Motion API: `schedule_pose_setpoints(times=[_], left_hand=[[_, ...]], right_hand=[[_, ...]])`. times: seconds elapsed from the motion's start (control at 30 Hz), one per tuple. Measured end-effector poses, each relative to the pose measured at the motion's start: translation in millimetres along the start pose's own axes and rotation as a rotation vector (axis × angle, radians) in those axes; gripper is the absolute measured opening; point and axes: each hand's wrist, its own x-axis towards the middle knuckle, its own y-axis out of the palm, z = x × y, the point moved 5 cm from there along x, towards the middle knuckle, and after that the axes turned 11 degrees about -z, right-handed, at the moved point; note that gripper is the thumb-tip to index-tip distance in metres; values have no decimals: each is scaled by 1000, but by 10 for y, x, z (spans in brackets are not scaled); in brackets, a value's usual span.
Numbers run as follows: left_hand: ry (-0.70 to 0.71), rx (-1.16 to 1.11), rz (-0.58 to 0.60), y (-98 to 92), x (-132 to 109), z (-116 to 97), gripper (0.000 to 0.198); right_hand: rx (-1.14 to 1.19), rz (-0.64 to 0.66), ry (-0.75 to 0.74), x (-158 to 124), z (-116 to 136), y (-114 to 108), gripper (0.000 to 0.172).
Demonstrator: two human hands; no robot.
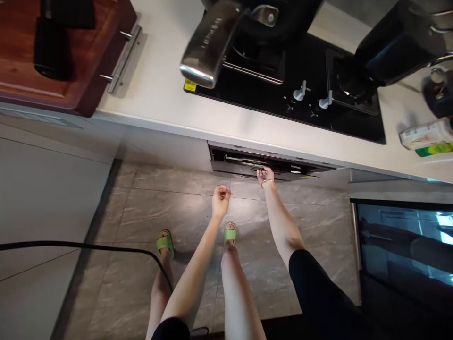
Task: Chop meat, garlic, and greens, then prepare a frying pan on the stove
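Note:
My right hand (265, 176), with a thin gold bangle at the wrist, has its fingers hooked over the edge of a dark drawer (226, 167) under the counter. The drawer is pulled out a little, and metal rails or rack parts show dimly inside it. To the left and lower, my left hand (221, 198) hangs in the air in front of the drawer. Its fingers are curled in, and no object shows in them.
Above the drawer, a black gas cooktop (304, 106) carries a pan whose thick handle (208, 45) juts over the counter (155, 101), and a dark pot (392, 47). A wooden board (88, 71) lies left. A black cable (116, 248) crosses at lower left.

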Motion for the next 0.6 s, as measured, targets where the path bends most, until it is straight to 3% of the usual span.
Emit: schedule_pose_setpoints(times=[0.1,0.2,0.3,0.47,0.6], left_hand=[[225,293,17,178,-76,-195,39],[504,629,124,281,-231,-310,51],[659,794,278,311,-392,-252,42],[771,820,378,217,-613,-73,20],[826,811,434,117,-832,70,19]], right_hand=[[17,-14,34,-230,-179,-332,24],[-1,-10,68,-495,-352,-718,20],[-35,-5,98,-716,-506,-1062,16],[-176,44,192,-995,-692,-1525,11],[-675,170,376,-1153,-566,-1887,36]])
